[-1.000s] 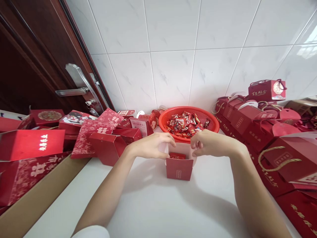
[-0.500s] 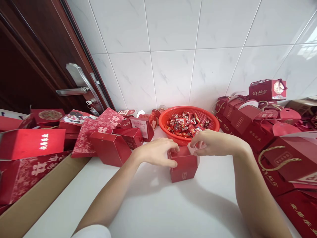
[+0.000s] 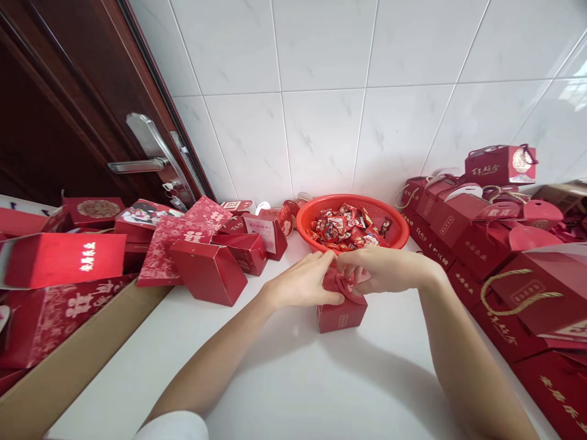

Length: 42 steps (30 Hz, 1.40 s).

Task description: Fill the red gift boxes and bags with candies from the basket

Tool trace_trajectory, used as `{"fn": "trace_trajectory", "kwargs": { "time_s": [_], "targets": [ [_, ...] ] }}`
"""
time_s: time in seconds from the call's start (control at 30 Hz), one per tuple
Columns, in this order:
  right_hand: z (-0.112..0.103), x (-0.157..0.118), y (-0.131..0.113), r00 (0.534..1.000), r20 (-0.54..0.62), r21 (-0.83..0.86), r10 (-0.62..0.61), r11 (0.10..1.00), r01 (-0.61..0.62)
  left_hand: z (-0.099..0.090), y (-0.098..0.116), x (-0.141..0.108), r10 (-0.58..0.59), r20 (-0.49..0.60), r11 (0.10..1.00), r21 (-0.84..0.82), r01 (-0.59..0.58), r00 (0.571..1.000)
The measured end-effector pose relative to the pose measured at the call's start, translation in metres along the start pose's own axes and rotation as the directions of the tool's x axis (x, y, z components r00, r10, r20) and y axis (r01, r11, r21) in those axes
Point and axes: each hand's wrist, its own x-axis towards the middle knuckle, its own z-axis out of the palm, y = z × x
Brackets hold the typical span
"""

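A small red box (image 3: pixel 342 316) stands on the white table, its top flaps folded inward and partly covered by my fingers. My left hand (image 3: pixel 306 282) grips the box from the left, thumb across its near upper edge and fingers at the far side. From the right, my right hand (image 3: pixel 378 270) has its fingers curled on the top flaps. Just behind the box is a red plastic basket (image 3: pixel 400 227) with many wrapped candies (image 3: pixel 343 225) in it.
Red gift boxes (image 3: pixel 208 275) lie at the left, some in a brown carton (image 3: pixel 92 342). More boxes with rope handles (image 3: pixel 520 293) are stacked along the right. A tiled wall (image 3: pixel 321 134) rises behind, and a dark door (image 3: pixel 59 91) stands at upper left.
The box's top flaps have folded inward. My right hand has moved left over the top, closer to my left hand, which has shifted slightly right.
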Motion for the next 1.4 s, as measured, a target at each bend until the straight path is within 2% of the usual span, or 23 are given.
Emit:
{"fn": "trace_trajectory", "kwargs": {
  "time_s": [0.27,0.43,0.63,0.7,0.8,0.9,0.97,1.03,1.23,1.3,1.4],
  "targets": [
    [0.000,0.003,0.007,0.999,0.017,0.052,-0.046,0.998,0.045,-0.020,-0.017,0.003,0.180,0.154,0.954,-0.266,-0.134,0.972],
    [-0.001,0.002,0.009,0.998,0.029,0.078,-0.062,0.995,0.060,-0.020,-0.028,0.012,0.267,0.194,0.881,-0.445,-0.158,0.944],
    [-0.003,0.000,0.010,0.999,0.026,0.063,-0.039,0.997,0.038,-0.019,-0.038,0.019,0.310,0.207,0.817,-0.557,-0.149,0.928],
    [-0.002,0.001,0.011,0.998,0.024,0.057,-0.050,0.997,0.048,-0.017,-0.039,0.022,0.279,0.176,0.824,-0.549,-0.141,0.944],
    [-0.001,0.002,0.012,0.998,0.021,0.048,-0.062,0.997,0.060,-0.009,-0.035,0.026,0.221,0.051,0.880,-0.441,-0.176,0.974],
    [0.000,0.003,0.013,0.997,0.014,0.055,-0.070,0.996,0.069,0.000,-0.030,0.029,0.260,-0.031,0.909,-0.330,-0.256,0.965],
    [0.000,0.004,0.013,0.998,0.010,0.058,-0.066,0.996,0.065,0.004,-0.027,0.029,0.281,-0.017,0.912,-0.306,-0.272,0.960],
    [0.000,0.003,0.012,0.999,0.001,0.060,-0.047,0.997,0.047,0.005,-0.026,0.028,0.252,0.029,0.927,-0.294,-0.232,0.967],
    [0.003,-0.001,0.004,0.993,-0.065,-0.018,0.099,0.995,-0.101,0.005,-0.019,0.023,0.033,0.112,0.982,-0.188,-0.012,0.993],
    [0.007,-0.003,-0.001,0.986,-0.062,-0.053,0.156,0.986,-0.159,0.007,-0.016,0.022,0.006,0.111,0.990,-0.140,0.009,0.994],
    [0.019,-0.003,-0.010,0.972,-0.084,-0.070,0.219,0.972,-0.225,0.009,-0.014,0.021,0.030,0.093,0.993,-0.116,-0.019,0.995]
  ]
}}
